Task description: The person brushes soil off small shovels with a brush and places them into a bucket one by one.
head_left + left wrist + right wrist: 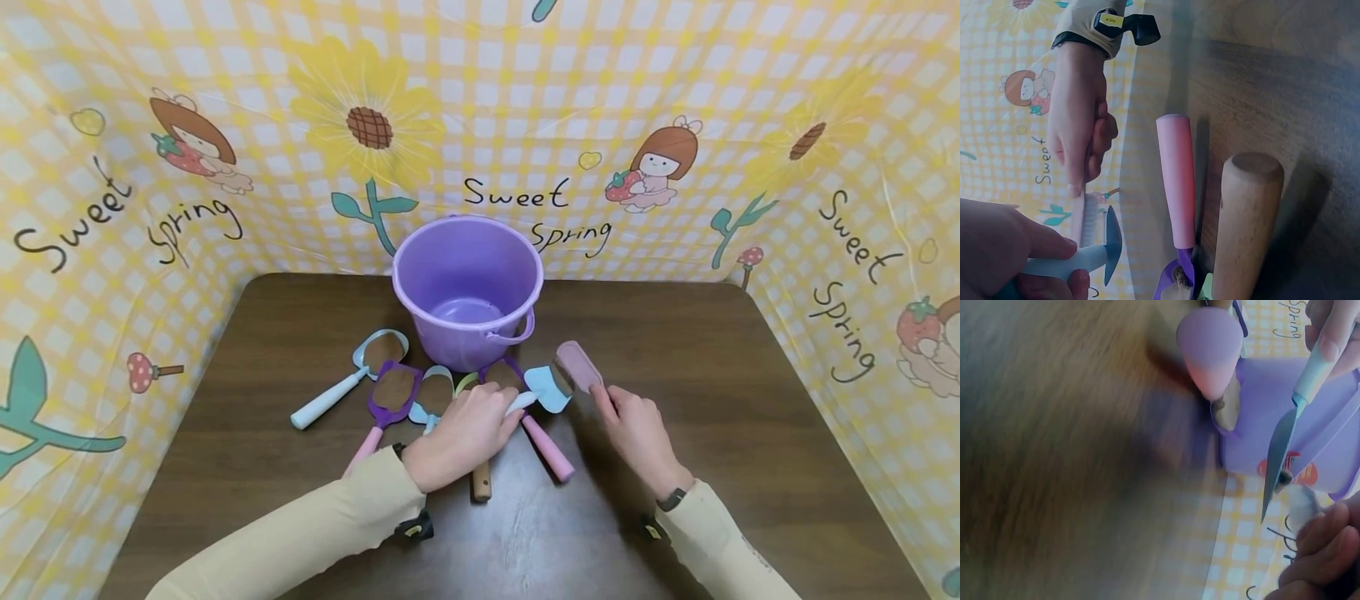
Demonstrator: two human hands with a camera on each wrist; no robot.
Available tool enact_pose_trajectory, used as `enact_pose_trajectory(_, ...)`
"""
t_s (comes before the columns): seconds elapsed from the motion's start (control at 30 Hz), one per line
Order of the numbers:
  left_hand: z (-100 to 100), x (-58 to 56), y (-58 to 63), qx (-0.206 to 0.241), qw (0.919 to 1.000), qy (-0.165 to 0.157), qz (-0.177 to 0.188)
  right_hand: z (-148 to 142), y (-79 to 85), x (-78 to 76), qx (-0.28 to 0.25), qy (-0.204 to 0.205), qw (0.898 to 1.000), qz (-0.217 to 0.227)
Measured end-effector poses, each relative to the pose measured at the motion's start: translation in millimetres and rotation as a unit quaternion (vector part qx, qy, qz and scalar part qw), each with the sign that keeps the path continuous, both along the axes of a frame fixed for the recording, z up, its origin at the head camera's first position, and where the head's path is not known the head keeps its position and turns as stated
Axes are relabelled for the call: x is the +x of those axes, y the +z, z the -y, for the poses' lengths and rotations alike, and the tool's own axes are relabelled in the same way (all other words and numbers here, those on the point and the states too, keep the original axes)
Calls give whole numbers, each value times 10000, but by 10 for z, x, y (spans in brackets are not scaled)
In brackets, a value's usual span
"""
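My left hand (468, 429) grips the pale-blue handle of a small garden shovel (547, 390), its blade turned toward the right hand. A pink brush (577, 367) is held by its handle in my right hand (637, 437), bristles right at the shovel's blade. In the left wrist view the brush (1089, 219) overlaps the blade from behind; the right wrist view has the blade (1280, 450) edge-on, close to the right fingers. Beneath the left hand lie a wooden-handled tool (481, 483) and a purple shovel with a pink handle (547, 450), their heads partly hidden.
Behind the hands a purple bucket (435, 333) stands on the brown table (675, 350), its handle lowered to the right. Left of it lie a pale-blue shovel (326, 400), a purple one (396, 387) and another blue one (435, 387). A checked cloth (487, 100) walls the table.
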State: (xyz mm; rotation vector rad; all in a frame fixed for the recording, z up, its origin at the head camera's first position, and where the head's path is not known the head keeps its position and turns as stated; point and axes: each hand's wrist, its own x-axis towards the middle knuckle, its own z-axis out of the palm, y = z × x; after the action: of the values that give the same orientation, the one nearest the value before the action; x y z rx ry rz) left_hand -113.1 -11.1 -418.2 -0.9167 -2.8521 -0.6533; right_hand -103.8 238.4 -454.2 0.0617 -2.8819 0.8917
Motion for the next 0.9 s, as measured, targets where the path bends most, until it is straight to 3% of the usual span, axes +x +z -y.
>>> enact_pose_trajectory(0.1, -3, 1, -21, -24, 10000, 19, -14, 43, 9, 39, 91, 173, 9998, -73)
enact_pose_trajectory(0.23, 10, -1, -26, 30, 10000, 50, -56, 75, 11, 59, 185, 323, 9992, 166)
enact_pose_trajectory(0.43, 23, -1, -14, 188, 9996, -49, -183, 61, 37, 15, 170, -119, 9997, 121)
enact_pose_trajectory(0.9, 13, 2, -2, 68, 10000, -11, -30, -49, 40, -54, -28, -429, 9985, 352)
